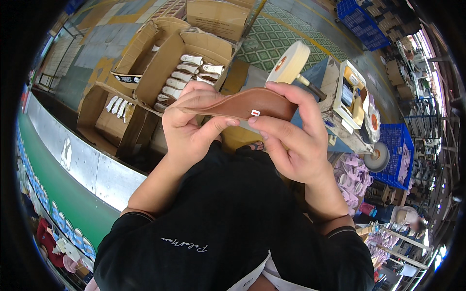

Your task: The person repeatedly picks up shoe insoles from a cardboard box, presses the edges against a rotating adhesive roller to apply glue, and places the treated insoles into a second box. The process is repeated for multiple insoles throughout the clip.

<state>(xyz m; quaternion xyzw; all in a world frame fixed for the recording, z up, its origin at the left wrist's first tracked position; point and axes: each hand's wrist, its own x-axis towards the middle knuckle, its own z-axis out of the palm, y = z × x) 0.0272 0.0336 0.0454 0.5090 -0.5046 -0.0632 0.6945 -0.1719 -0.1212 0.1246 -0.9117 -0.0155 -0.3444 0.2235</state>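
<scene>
In front of my chest, both hands hold a curved brown shoe sole (pixel 266 103) that is tilted on its side. It bends in a wave, and a small white sticker with a red arrow (pixel 255 113) is on its face. My left hand (pixel 191 123) grips the narrower left end, with its thumb along the lower edge and its fingers behind. My right hand (pixel 298 136) is closed around the wider right end. Its upper finger rests on the top edge, while another fingertip touches beside the sticker.
Ahead left, a cardboard box (pixel 160 58) holds several white soles (pixel 191 60); a smaller box (pixel 99 131) holds more. A pale buffing wheel (pixel 290 63) sticks out from a bench at right. A green conveyor (pixel 63 169) runs along my left. Blue crate (pixel 391 133) and pink sandals (pixel 349 177) lie right.
</scene>
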